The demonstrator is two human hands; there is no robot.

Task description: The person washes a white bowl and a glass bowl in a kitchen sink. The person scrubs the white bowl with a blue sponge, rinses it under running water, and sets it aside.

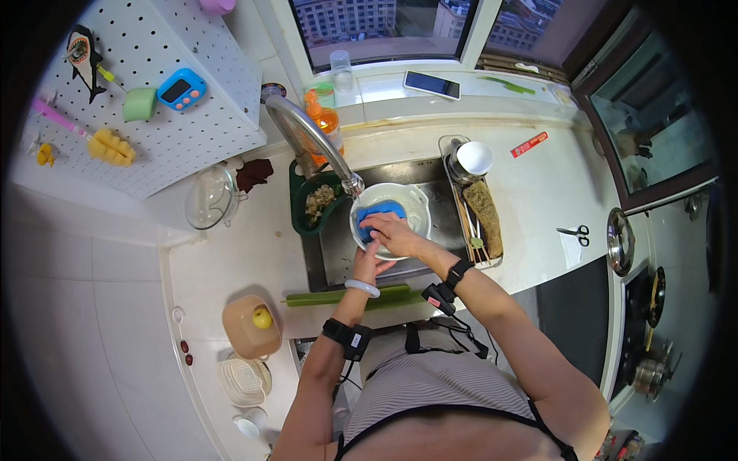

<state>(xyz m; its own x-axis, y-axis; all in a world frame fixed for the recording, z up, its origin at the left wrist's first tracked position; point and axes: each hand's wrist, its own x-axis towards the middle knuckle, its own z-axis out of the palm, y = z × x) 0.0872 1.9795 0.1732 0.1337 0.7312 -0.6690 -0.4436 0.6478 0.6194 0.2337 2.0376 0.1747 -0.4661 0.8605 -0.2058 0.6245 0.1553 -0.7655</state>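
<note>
A white bowl [420, 216] with small side handles is held over the metal sink [337, 256], just below the faucet's spout [353, 184]. My left hand [366, 264] grips its near-left rim, fingers underneath and thumb on the inner side. Inside the bowl, my right hand [395, 235] presses on a blue cloth [394, 207], its fingers bent over the fabric. Part of the cloth is covered by these fingers. Both hands meet close together at the bowl's near side. Whether water is running cannot be made out.
A dark green strainer basket [298, 216] with food scraps fills the sink's left corner. On the right edge, a rack [497, 262] carries chopsticks, a loofah [483, 210] and a white cup [474, 158]. Long green leaves [323, 298] lie along the front. An orange soap bottle [328, 122] stands behind the faucet.
</note>
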